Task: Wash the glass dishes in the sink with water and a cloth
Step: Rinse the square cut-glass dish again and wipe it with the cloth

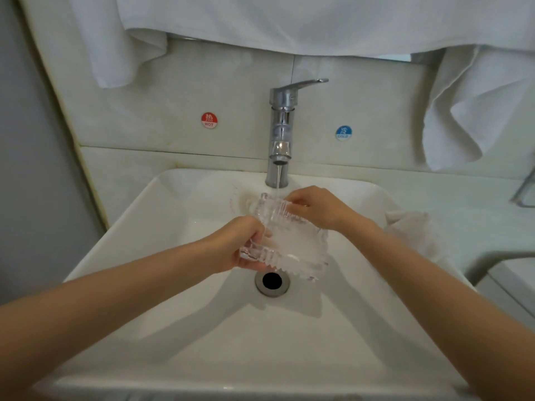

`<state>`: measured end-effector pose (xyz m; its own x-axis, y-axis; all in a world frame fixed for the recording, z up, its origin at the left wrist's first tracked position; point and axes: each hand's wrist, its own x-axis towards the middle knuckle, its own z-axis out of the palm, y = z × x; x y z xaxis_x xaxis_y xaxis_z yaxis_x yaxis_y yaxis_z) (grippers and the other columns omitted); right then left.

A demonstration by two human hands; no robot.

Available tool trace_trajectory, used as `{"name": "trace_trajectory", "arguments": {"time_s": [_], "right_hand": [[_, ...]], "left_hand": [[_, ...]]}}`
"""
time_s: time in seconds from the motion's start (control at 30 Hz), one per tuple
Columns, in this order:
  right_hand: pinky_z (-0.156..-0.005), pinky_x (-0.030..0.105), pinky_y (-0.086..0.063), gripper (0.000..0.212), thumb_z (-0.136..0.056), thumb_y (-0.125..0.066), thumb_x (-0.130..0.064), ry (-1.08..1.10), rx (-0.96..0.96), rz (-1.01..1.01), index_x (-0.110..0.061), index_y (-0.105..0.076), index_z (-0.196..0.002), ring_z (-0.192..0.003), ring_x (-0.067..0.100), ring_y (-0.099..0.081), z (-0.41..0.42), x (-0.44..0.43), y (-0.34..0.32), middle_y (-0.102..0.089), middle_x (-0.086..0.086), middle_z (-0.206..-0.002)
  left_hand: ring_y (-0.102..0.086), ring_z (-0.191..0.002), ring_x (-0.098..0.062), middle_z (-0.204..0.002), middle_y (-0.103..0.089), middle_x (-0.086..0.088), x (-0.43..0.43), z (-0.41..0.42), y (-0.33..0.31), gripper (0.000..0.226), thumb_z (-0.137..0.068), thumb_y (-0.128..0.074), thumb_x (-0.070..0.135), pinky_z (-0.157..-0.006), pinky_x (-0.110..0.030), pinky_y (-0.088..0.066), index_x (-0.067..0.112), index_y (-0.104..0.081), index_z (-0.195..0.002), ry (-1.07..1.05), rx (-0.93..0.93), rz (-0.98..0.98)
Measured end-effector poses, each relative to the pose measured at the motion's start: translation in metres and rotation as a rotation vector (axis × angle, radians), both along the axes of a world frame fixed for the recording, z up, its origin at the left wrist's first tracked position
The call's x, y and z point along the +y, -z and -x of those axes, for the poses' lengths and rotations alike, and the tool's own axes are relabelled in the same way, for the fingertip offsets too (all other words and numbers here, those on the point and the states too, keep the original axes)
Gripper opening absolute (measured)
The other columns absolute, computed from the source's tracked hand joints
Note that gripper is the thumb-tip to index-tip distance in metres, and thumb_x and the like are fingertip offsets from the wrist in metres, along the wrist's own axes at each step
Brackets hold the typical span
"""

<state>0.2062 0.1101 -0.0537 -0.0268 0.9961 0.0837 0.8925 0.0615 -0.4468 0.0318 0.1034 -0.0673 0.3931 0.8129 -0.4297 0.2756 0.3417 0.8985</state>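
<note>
Red sticker [209,120]: round, on the pale wall panel left of the tap; a white character above the word "HOT".
Blue sticker [343,132]: round, right of the tap; a white character above small lettering that reads "COLD".
Tap [280,134]: polished chrome, a cylindrical body with a flat lever on top; a thin stream of water [277,180] falls from its spout.
Glass dish [285,241]: clear, thick pressed glass, roughly square, with ribbed sides and a toothed rim; held tilted above the middle of the basin, just over the drain, its far edge under the stream.
Left hand [240,244]: closed around the dish's near left edge, fingers curled under it.
Right hand [314,208]: pinching the dish's far right corner with its fingertips.
Sink [144,256]: white glazed ceramic, rectangular with rounded corners.
Drain [272,280]: round metal ring around a dark hole.
Cloth [414,230]: white and crumpled, on the sink's right edge.
Towels [289,21]: white, woven texture, draped along the top.
</note>
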Motion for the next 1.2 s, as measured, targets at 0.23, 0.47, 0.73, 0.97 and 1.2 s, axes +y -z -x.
{"name": "trace_trajectory", "arguments": {"time_s": [0.23, 0.47, 0.73, 0.97, 1.2], "right_hand": [[-0.075, 0.025, -0.040, 0.024, -0.094, -0.051, -0.034, 0.046, 0.089, -0.153, -0.017, -0.066, -0.102, -0.091, 0.012, -0.058, 0.003, 0.012, -0.015, -0.066, -0.002, -0.100], [-0.047, 0.018, -0.036, 0.041, -0.101, -0.029, -0.038, 0.080, 0.730, -0.379, -0.018, -0.053, -0.075, -0.051, 0.006, -0.046, 0.014, 0.002, -0.097, -0.048, -0.005, -0.063], [-0.041, 0.015, -0.027, 0.038, -0.102, -0.032, -0.030, 0.127, 0.972, -0.428, -0.019, -0.044, -0.067, -0.043, 0.004, -0.034, 0.031, 0.009, -0.112, -0.039, -0.009, -0.051], [-0.039, 0.016, -0.023, 0.039, -0.101, -0.034, -0.025, 0.146, 1.054, -0.455, -0.019, -0.042, -0.064, -0.039, 0.004, -0.029, 0.037, 0.011, -0.112, -0.035, -0.009, -0.048], [-0.038, 0.016, -0.023, 0.039, -0.101, -0.033, -0.025, 0.136, 1.064, -0.455, -0.019, -0.041, -0.064, -0.039, 0.004, -0.028, 0.037, 0.012, -0.113, -0.034, -0.010, -0.047]], "left_hand": [[-0.062, -0.054, -0.022, -0.080, -0.054, -0.009, 0.008, 0.004, -0.010, 0.025, -0.080, -0.031, -0.006, -0.037, -0.018, -0.046, 0.005, -0.052, -0.089, 0.014, -0.015, -0.032], [-0.057, -0.067, -0.021, -0.087, -0.057, -0.006, 0.008, 0.005, -0.005, 0.028, -0.080, -0.033, -0.005, -0.039, -0.019, -0.046, 0.009, -0.056, -0.089, 0.013, -0.055, -0.051], [-0.059, -0.059, -0.025, -0.084, -0.058, -0.014, 0.003, 0.008, -0.006, 0.033, -0.077, -0.031, -0.006, -0.040, -0.021, -0.047, 0.002, -0.056, -0.098, 0.032, -0.125, -0.036], [-0.061, -0.052, -0.024, -0.076, -0.058, -0.014, 0.000, 0.010, -0.005, 0.027, -0.077, -0.030, -0.005, -0.041, -0.020, -0.048, 0.002, -0.055, -0.088, 0.026, -0.116, -0.021], [-0.064, -0.049, -0.022, -0.077, -0.062, -0.013, -0.003, 0.010, -0.003, 0.029, -0.076, -0.030, -0.005, -0.042, -0.020, -0.048, 0.003, -0.054, -0.090, 0.020, -0.122, 0.004]]}}
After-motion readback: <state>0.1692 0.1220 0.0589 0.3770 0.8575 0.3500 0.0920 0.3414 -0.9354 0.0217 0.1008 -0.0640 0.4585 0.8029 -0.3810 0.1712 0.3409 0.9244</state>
